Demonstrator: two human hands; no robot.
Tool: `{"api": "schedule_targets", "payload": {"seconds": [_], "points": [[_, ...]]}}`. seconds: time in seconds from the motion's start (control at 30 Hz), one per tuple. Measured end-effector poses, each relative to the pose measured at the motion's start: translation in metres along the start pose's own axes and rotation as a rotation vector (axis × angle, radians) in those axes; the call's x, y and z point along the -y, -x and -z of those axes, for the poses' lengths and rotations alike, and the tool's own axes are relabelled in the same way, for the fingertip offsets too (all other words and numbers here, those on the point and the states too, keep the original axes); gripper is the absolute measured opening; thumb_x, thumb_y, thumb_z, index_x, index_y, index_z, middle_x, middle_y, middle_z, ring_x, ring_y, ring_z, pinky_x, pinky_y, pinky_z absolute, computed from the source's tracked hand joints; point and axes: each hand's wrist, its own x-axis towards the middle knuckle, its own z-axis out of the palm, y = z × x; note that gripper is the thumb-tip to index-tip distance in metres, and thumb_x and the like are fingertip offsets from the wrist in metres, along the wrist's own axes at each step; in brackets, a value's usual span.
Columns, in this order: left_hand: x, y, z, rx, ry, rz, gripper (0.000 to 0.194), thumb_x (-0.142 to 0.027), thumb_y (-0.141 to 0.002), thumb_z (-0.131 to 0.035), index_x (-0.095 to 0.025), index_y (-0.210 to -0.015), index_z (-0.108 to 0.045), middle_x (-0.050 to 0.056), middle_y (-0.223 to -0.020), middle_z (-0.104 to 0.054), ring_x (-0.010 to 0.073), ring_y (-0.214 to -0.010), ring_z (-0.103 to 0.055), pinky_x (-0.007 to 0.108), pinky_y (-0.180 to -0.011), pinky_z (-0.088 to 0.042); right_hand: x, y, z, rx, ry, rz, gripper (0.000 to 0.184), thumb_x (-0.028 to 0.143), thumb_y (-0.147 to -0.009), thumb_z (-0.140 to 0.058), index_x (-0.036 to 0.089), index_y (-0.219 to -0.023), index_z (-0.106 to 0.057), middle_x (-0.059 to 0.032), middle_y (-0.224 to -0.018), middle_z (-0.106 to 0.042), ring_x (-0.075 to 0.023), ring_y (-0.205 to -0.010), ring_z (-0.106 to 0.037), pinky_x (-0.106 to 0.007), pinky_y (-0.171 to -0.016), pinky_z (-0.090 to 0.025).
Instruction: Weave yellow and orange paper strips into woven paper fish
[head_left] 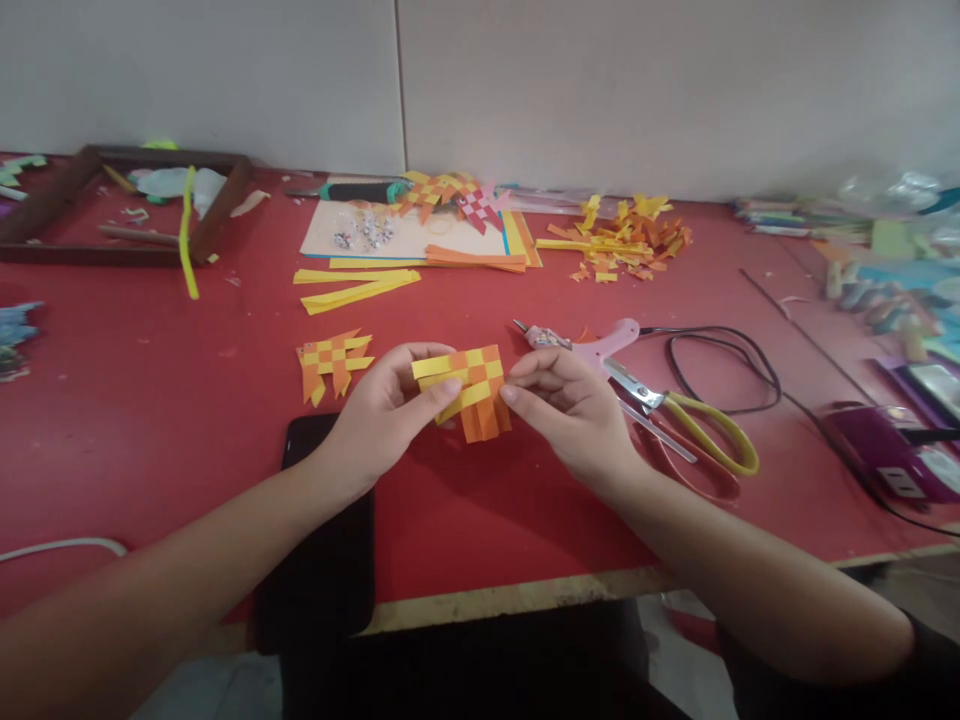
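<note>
Head view: two hands on one woven paper piece.

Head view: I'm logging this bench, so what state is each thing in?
Woven paper piece: in the left hand, strip ends loose.
Small woven fish: lying flat, ends cut pointed.
Scissors: lying down, handles apart.
Glue gun: lying down, cable attached; cannot tell if on.
Phone: dark, partly under the forearm.
</note>
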Motion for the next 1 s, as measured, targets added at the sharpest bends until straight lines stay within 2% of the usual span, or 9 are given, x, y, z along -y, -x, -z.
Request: {"api": "schedule_targets", "payload": {"seconds": [0.1, 0.27, 0.43, 0.53, 0.63, 0.7, 0.83, 0.9, 1.0], "points": [[0.0, 0.0, -0.001, -0.005, 0.023, 0.014, 0.03, -0.028, -0.084, -0.072, -0.021, -0.111, -0.06, 0.001, -0.091, -0.069, 0.0145, -0.079, -0.068, 0.027, -0.068, -0.06, -0.001, -0.001, -0.001, -0.02, -0.006, 0.019, 0.017, 0.026, -0.08, -0.075, 0.022, -0.085, -0.06, 0.0015, -0.077, -0.065, -0.0102, -0.069, -0.063, -0.024, -0.061, -0.051], [-0.004, 0.002, -0.001, 0.06, -0.105, -0.051, 0.049, -0.019, -0.08, -0.075, -0.021, -0.124, -0.055, 0.002, -0.093, -0.072, 0.0163, -0.082, -0.072, 0.028, -0.074, -0.061, -0.001, -0.001, -0.001, -0.012, -0.031, 0.059, 0.014, 0.027, -0.08, -0.074, 0.023, -0.083, -0.061, 0.0018, -0.077, -0.062, -0.0109, -0.069, -0.06, -0.026, -0.061, -0.051], [-0.005, 0.005, 0.0, 0.076, -0.21, -0.061, 0.052, -0.026, -0.079, -0.078, -0.023, -0.125, -0.054, 0.004, -0.095, -0.074, 0.0204, -0.082, -0.073, 0.03, -0.069, -0.06, 0.002, 0.0, -0.001, 0.054, -0.113, -0.118, 0.035, 0.04, -0.077, -0.079, 0.025, -0.095, -0.052, 0.0027, -0.074, -0.066, -0.0116, -0.063, -0.063, -0.026, -0.057, -0.05], [-0.003, 0.006, 0.001, 0.094, -0.261, -0.083, 0.054, -0.028, -0.079, -0.077, -0.024, -0.127, -0.052, 0.003, -0.091, -0.072, 0.0206, -0.081, -0.072, 0.031, -0.069, -0.059, 0.002, 0.0, -0.001, 0.075, -0.108, -0.148, 0.044, 0.043, -0.075, -0.082, 0.025, -0.096, -0.048, 0.0039, -0.073, -0.066, -0.0099, -0.058, -0.061, -0.024, -0.053, -0.048], [0.002, 0.007, 0.002, 0.067, -0.358, -0.211, 0.062, -0.024, -0.08, -0.076, -0.026, -0.134, -0.047, 0.006, -0.11, -0.068, 0.0209, -0.092, -0.071, 0.032, -0.075, -0.059, 0.002, 0.001, -0.001, 0.069, -0.079, -0.134, 0.045, 0.045, -0.074, -0.083, 0.025, -0.096, -0.048, 0.0048, -0.072, -0.065, -0.0088, -0.057, -0.06, -0.023, -0.053, -0.047], [0.004, 0.008, 0.003, 0.03, -0.488, -0.388, 0.06, -0.019, -0.078, -0.076, -0.027, -0.131, -0.049, 0.008, -0.124, -0.062, 0.0228, -0.105, -0.067, 0.035, -0.084, -0.058, 0.002, 0.001, -0.001, 0.068, -0.066, -0.122, 0.045, 0.045, -0.075, -0.082, 0.024, -0.097, -0.048, 0.005, -0.072, -0.064, -0.0086, -0.057, -0.059, -0.023, -0.053, -0.047], [0.004, 0.01, 0.003, -0.002, -0.79, -0.728, 0.033, -0.013, -0.077, -0.074, -0.025, -0.105, -0.06, 0.008, -0.125, -0.058, 0.0275, -0.123, -0.057, 0.044, -0.102, -0.05, 0.003, 0.004, -0.002, 0.084, -0.052, -0.093, 0.045, 0.041, -0.076, -0.082, 0.025, -0.098, -0.047, 0.0053, -0.072, -0.063, -0.0088, -0.058, -0.06, -0.022, -0.053, -0.047], [0.002, 0.012, 0.003, 0.01, -0.848, -0.759, 0.022, -0.012, -0.08, -0.072, -0.024, -0.095, -0.061, 0.008, -0.125, -0.056, 0.0261, -0.118, -0.059, 0.044, -0.101, -0.05, 0.004, 0.005, -0.003, 0.095, -0.059, -0.076, 0.044, 0.04, -0.076, -0.081, 0.025, -0.099, -0.046, 0.0054, -0.072, -0.063, -0.0088, -0.058, -0.06, -0.022, -0.053, -0.047], [0.001, 0.012, 0.004, 0.004, -0.848, -0.716, 0.015, -0.013, -0.082, -0.071, -0.023, -0.09, -0.064, 0.009, -0.13, -0.052, 0.0227, -0.108, -0.064, 0.042, -0.098, -0.053, 0.006, 0.005, -0.004, 0.111, -0.059, -0.056, 0.043, 0.039, -0.078, -0.08, 0.025, -0.1, -0.046, 0.0059, -0.071, -0.062, -0.0083, -0.057, -0.059, -0.022, -0.052, -0.046]]}}
